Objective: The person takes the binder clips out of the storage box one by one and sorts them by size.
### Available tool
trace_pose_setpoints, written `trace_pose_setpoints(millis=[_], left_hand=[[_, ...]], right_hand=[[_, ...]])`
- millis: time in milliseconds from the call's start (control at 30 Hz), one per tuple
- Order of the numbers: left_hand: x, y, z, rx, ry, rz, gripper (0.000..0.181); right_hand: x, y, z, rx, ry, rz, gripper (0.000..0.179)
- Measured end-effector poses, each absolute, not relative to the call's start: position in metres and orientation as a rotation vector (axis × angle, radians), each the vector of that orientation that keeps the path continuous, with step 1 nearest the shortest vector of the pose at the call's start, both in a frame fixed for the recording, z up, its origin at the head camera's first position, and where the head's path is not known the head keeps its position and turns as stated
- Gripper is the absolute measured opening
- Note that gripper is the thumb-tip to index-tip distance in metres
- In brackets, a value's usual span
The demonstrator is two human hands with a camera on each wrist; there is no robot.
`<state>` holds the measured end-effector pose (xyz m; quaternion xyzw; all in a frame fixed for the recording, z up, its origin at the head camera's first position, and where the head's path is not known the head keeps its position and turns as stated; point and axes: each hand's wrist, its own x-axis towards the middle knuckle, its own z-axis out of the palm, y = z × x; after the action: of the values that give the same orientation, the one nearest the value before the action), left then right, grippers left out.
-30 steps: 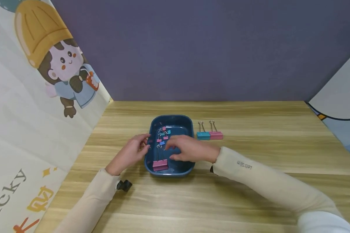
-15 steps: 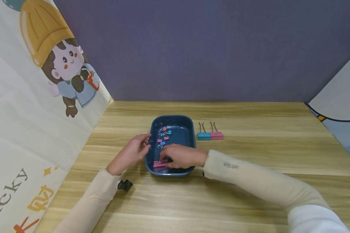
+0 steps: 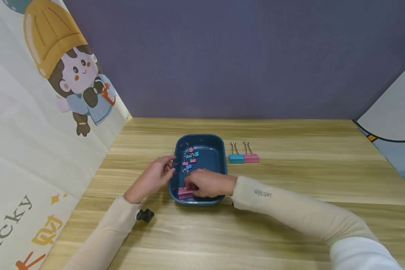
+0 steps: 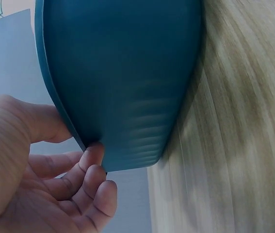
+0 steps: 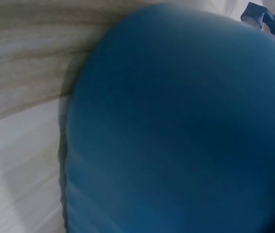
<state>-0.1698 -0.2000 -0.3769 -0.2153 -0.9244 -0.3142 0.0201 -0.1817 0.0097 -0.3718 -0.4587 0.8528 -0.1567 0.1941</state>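
A dark blue tray (image 3: 208,139) stands on the wooden table. At its left rim is my left hand (image 3: 154,175); in the left wrist view, the thumb goes over the rim and the fingertips (image 4: 105,191) meet the outer wall, pinching it. Inside the tray's near end lies a large pink binder clip (image 3: 185,193), its wire handles pointing away. My right hand (image 3: 209,183) reaches in from the right and grips that clip at its right side; its fingertips are partly hidden. The right wrist view shows only the tray's outer wall (image 5: 166,121).
Several small binder clips (image 3: 190,157), pink, teal and blue, lie in the tray's left half. Right of the tray, a large teal binder clip (image 3: 236,159) and a large pink one (image 3: 251,158) stand side by side on the table. A purple-grey panel (image 3: 239,60) rises behind.
My right hand has moved toward the near left of the tray, from above its middle down onto the large pink binder clip. The left hand has stayed at the rim.
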Motion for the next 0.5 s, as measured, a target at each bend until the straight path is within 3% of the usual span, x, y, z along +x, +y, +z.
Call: trace_pose_setpoints(millis=[500], left_hand=[[-0.171,-0.199,-0.377,-0.633,-2.897,-1.030,0.040]], right_hand=[[-0.191,0.039,-0.355,-1.323,2.569,-0.623,0.020]])
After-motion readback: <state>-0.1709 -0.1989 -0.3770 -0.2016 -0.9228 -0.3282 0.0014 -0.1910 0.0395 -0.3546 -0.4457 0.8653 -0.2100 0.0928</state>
